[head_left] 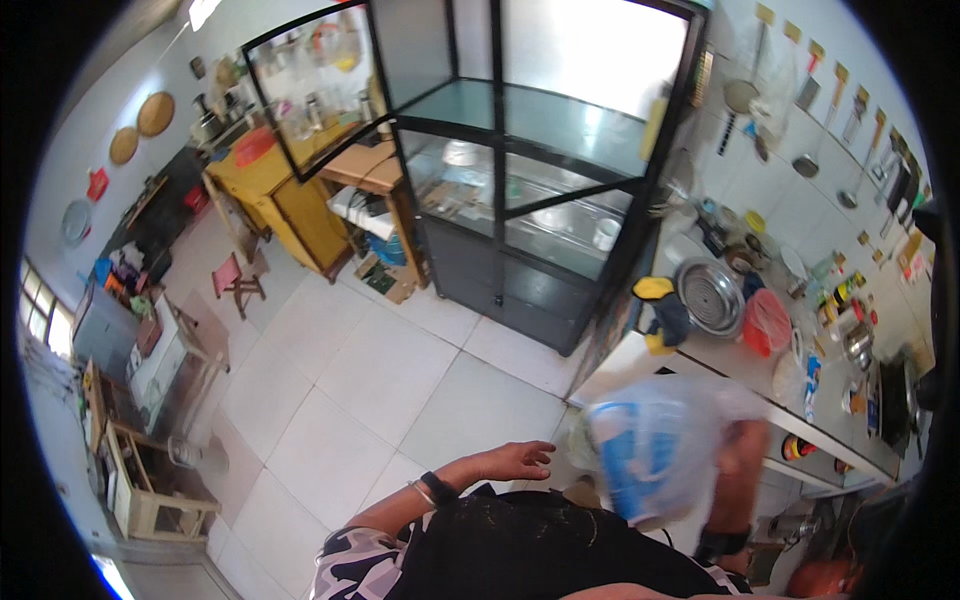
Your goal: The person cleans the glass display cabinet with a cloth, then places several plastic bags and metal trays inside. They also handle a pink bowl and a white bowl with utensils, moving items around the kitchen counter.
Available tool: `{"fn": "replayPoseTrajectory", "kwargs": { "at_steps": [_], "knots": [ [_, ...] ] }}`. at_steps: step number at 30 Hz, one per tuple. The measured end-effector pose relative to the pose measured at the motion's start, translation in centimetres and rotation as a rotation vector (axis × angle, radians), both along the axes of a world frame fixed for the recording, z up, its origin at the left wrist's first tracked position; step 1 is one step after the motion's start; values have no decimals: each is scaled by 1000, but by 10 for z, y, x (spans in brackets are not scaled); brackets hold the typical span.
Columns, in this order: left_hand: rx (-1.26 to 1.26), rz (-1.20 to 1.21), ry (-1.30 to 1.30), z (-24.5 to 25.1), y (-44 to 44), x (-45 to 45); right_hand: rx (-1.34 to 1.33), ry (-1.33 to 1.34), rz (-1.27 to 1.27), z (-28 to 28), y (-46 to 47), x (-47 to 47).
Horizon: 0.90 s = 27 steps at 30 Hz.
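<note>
My right hand (742, 442) is raised at the lower right, blurred, and holds a translucent plastic bag (667, 450) with blue and white contents. The bag hangs in front of the counter's near edge. My left hand (525, 460), with a bracelet and a dark band at the wrist, is in front of my body above the tiled floor, its fingers apart and holding nothing. Beyond the bag, a yellow and dark cloth or glove (664, 315) lies over the counter edge beside a round metal basin (709, 297) and a red plastic basin (766, 321).
Ahead stands a black-framed glass cabinet (525, 277) with an upper door (307, 161) swung out to the left. The counter (742, 382) runs along the right, below hanging utensils. A small folding stool (238, 285) and a white table (165, 360) stand left.
</note>
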<state>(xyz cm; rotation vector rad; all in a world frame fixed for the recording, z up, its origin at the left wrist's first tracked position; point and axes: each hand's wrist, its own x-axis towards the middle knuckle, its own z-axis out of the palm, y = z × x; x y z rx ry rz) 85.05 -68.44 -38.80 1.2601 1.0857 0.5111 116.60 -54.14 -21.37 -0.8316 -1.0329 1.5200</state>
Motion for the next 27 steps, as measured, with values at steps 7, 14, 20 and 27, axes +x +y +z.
{"fn": "replayPoseTrajectory", "kwargs": {
  "at_steps": [7,14,20,27],
  "knots": [
    [-206,723,-873,-29,-74,-98,40,-83,547,-49,-41,-245],
    [49,1014,-760,7,-22,-248,-124,433,762,-11,-15,-414],
    [116,923,-418,95,73,-388,-33,568,502,47,36,-528],
    [-99,642,-1087,138,115,-431,222,762,264,105,105,-623]
  ]
}}
